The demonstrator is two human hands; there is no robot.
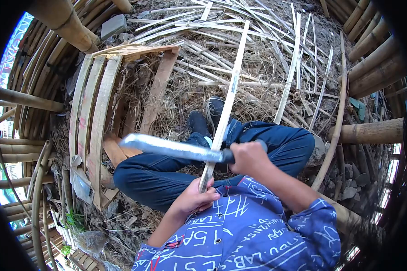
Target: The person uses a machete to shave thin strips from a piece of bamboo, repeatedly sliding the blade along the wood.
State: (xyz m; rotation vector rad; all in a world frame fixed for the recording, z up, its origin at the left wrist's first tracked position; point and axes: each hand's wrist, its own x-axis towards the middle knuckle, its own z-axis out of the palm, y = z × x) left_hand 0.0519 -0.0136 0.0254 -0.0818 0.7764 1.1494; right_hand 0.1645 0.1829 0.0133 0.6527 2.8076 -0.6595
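My left hand [197, 196] is closed round the near end of a long pale bamboo strip [231, 94], close against my shirt. From there the strip runs away from me between my legs, its far end over the litter. My right hand [248, 158] grips the dark handle of a machete [167, 147]. The broad, shiny blade points left and crosses the strip a little beyond my left hand, its tip over my bent knee.
At the left lies a wooden slatted crate [105, 108] on its side. Many split bamboo strips [276, 45] are strewn over dry shavings ahead. Bamboo poles [371, 132] wall both sides, and a grey block [113, 26] sits at the back left.
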